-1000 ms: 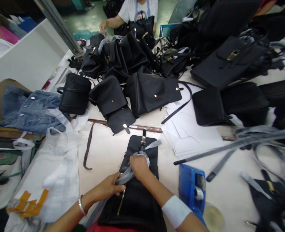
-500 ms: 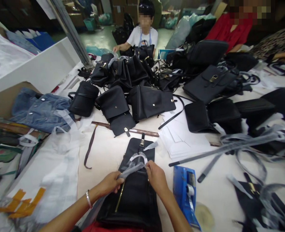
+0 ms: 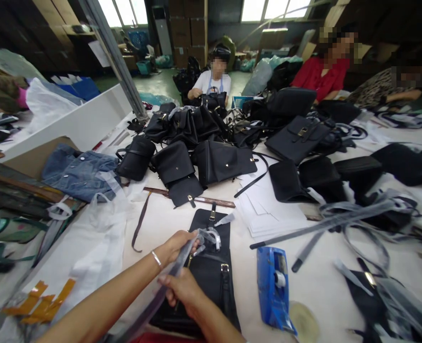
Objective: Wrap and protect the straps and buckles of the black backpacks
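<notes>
A black leather backpack (image 3: pixel 211 281) lies on the table in front of me, its buckled flap pointing away. Its top handle (image 3: pixel 214 238) is wrapped in clear plastic. My left hand (image 3: pixel 180 243) pinches the plastic-wrapped strap (image 3: pixel 183 258) beside that handle. Lower down and closer to me, my right hand (image 3: pixel 182 288) is closed round the same strap, over the bag's left side. A gold buckle (image 3: pixel 225 268) shows on the bag's right half.
A blue tape dispenser (image 3: pixel 272 286) stands right of the bag. White paper sheets (image 3: pixel 268 214) and many black bags (image 3: pixel 221 162) lie beyond. Orange tape strips (image 3: pixel 41 302) hang at left. Several people (image 3: pixel 214 81) sit across the table.
My right hand has moved from the handle down and left onto the strap. My left hand has shifted up towards the handle. The view has tilted up, and the buckle is now uncovered.
</notes>
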`<action>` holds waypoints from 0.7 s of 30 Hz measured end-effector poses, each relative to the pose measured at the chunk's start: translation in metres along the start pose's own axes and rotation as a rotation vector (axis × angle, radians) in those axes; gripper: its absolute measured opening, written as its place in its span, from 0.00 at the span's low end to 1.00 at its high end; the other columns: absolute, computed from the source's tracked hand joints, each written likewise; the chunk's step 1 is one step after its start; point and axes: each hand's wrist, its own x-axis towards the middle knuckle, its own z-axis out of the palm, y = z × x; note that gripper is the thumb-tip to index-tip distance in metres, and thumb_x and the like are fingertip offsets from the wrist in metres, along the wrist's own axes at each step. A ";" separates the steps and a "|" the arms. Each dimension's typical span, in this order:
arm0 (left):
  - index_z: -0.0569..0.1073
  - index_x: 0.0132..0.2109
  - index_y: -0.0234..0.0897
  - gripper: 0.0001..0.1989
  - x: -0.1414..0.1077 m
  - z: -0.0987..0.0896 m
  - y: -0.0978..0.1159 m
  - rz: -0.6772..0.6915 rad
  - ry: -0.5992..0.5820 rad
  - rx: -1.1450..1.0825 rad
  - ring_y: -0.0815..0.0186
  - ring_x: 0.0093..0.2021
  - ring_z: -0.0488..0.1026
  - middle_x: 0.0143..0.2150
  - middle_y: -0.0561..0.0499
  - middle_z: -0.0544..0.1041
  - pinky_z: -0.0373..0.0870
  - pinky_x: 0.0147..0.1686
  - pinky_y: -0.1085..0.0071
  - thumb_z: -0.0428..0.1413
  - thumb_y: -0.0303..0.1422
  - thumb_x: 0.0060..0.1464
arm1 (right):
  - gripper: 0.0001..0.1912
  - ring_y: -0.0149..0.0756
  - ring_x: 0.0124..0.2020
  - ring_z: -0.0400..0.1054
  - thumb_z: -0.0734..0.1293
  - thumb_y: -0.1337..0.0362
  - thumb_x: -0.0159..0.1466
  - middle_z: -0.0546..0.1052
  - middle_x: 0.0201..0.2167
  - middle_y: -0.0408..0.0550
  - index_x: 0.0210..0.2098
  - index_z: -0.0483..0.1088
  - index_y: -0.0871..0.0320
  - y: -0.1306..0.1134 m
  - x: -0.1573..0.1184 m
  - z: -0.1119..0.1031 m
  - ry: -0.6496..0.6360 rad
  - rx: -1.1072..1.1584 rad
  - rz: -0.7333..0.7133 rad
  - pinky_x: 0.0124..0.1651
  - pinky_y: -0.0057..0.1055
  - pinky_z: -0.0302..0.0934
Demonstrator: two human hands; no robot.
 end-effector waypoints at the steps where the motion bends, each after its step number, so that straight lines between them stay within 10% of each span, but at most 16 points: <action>1: 0.70 0.34 0.32 0.19 -0.011 -0.001 -0.001 0.029 -0.015 -0.017 0.70 0.23 0.68 0.28 0.49 0.74 0.67 0.26 0.73 0.55 0.47 0.53 | 0.23 0.22 0.11 0.54 0.71 0.48 0.53 0.74 0.20 0.44 0.34 0.71 0.64 -0.005 -0.002 -0.006 0.014 -0.014 -0.023 0.13 0.21 0.50; 7: 0.71 0.45 0.32 0.23 -0.096 -0.016 -0.030 0.003 -0.357 0.006 0.60 0.35 0.76 0.37 0.41 0.79 0.69 0.39 0.65 0.52 0.49 0.56 | 0.19 0.19 0.12 0.49 0.70 0.50 0.56 0.76 0.24 0.47 0.30 0.67 0.62 -0.073 0.004 -0.069 0.228 0.039 -0.320 0.14 0.21 0.49; 11: 0.71 0.42 0.33 0.18 -0.121 -0.026 -0.060 -0.114 -0.394 -0.052 0.68 0.24 0.71 0.27 0.50 0.73 0.68 0.29 0.70 0.56 0.45 0.54 | 0.20 0.18 0.13 0.49 0.71 0.51 0.54 0.76 0.27 0.47 0.31 0.66 0.61 -0.095 0.017 -0.097 0.427 0.086 -0.383 0.16 0.21 0.52; 21: 0.65 0.35 0.36 0.15 -0.042 0.014 -0.012 0.223 0.011 -0.204 0.77 0.18 0.57 0.23 0.60 0.59 0.54 0.19 0.79 0.55 0.44 0.54 | 0.33 0.25 0.12 0.60 0.68 0.44 0.56 0.70 0.21 0.37 0.51 0.59 0.58 -0.007 -0.029 -0.013 0.097 -0.069 -0.131 0.18 0.25 0.61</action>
